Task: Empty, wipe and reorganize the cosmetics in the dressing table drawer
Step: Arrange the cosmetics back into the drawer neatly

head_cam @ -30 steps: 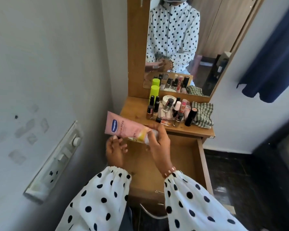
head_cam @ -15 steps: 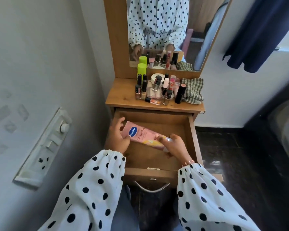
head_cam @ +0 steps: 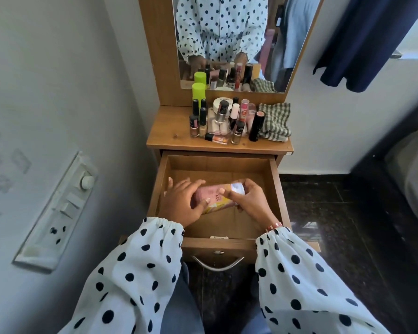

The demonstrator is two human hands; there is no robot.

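Head view: since half a second ago the pink lotion tube [head_cam: 211,197] has come lower into the open drawer [head_cam: 274,189] and turned, so the blue logo is now hidden under the left hand [head_cam: 182,204] and a "10X" mark on a yellow band faces up. A second ago the tube was held up in front of the tabletop. Left hand is curled over the tube's left end, grasping it; right hand [head_cam: 249,201] grasps the right end, fingers pinching the white cap [head_cam: 238,188]. Whether the tube touches the drawer floor cannot be told. Tube is soft pink with a yellow patch near the cap, lying roughly left to right in the middle of the drawer. The drawer is plain wood with a curved metal handle [head_cam: 217,264] on its near face. On the dressing table top [head_cam: 169,133], beyond the drawer, stands a cluster of nail polish bottles [head_cam: 198,124], a lime-green capped bottle [head_cam: 198,91], a black lipstick [head_cam: 256,126] and a round white jar [head_cam: 223,102]; a checked cloth [head_cam: 275,121] lies crumpled at the right. The mirror [head_cam: 227,32] behind reflects a polka-dot blouse. A switch panel [head_cam: 58,213] sits on the left wall; dark curtain [head_cam: 372,39] far right; dark tiled floor [head_cam: 336,225].
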